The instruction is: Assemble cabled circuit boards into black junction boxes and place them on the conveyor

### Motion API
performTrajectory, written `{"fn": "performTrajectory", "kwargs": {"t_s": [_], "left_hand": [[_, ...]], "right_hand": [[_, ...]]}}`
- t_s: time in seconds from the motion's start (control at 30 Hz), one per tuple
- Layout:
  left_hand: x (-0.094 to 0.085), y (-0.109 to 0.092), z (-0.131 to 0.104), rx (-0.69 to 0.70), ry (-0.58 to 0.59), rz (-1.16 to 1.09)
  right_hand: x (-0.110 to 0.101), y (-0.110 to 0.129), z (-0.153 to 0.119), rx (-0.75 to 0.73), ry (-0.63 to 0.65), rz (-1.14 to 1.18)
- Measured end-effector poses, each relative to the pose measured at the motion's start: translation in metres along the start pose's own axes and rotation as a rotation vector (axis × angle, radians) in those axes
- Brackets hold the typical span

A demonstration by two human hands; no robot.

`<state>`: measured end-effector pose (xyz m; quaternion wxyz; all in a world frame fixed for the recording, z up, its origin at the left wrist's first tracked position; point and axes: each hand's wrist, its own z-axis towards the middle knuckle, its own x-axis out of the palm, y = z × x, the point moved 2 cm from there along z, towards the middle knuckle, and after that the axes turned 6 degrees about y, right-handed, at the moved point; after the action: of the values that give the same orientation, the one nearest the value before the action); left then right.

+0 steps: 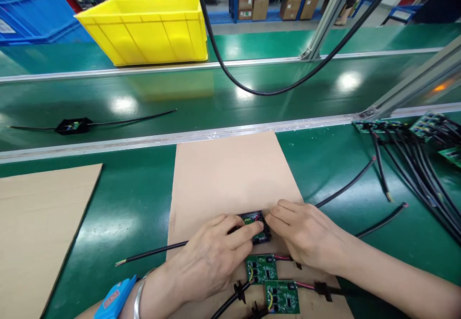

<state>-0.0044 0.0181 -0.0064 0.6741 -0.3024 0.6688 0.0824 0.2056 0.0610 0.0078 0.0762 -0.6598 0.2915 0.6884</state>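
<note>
A black housing [265, 234] with a green board inside lies on the cardboard sheet [230, 175]. My left hand [219, 252] rests over its left side, fingers pressed on the housing and board. At the housing's right end, the fingers of my right hand [306, 230] are pinched together, and what is between them is hidden. One black cable [154, 252] comes out to the left from under my left hand, and another [345, 187] runs up to the right behind my right hand. Just below the hands lie two green circuit boards [261, 268] [283, 296] with cables attached.
Several boards with black cables [414, 141] are piled at the right. Beyond the metal rail, a black housing with cables [74, 126] lies on the green surface. A yellow bin [154, 33] stands further back, near blue crates [32, 9]. Another cardboard sheet [39, 228] lies at left.
</note>
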Motion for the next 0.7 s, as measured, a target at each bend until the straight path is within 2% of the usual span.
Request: {"fn": "performTrajectory", "kwargs": {"t_s": [0.2, 0.3, 0.53, 0.7], "left_hand": [[-0.006, -0.005, 0.005, -0.026, -0.008, 0.005], [-0.006, -0.006, 0.006, -0.041, -0.013, -0.017], [0.003, 0.002, -0.004, -0.006, -0.109, -0.068], [0.003, -0.004, -0.004, -0.001, -0.049, 0.011]], "right_hand": [[0.007, 0.011, 0.005, 0.0, 0.07, -0.175], [0.008, 0.012, 0.005, 0.025, 0.059, -0.192], [0.002, -0.006, -0.007, 0.114, -0.048, 0.178], [0.003, -0.01, -0.011, 0.101, -0.101, 0.278]]}}
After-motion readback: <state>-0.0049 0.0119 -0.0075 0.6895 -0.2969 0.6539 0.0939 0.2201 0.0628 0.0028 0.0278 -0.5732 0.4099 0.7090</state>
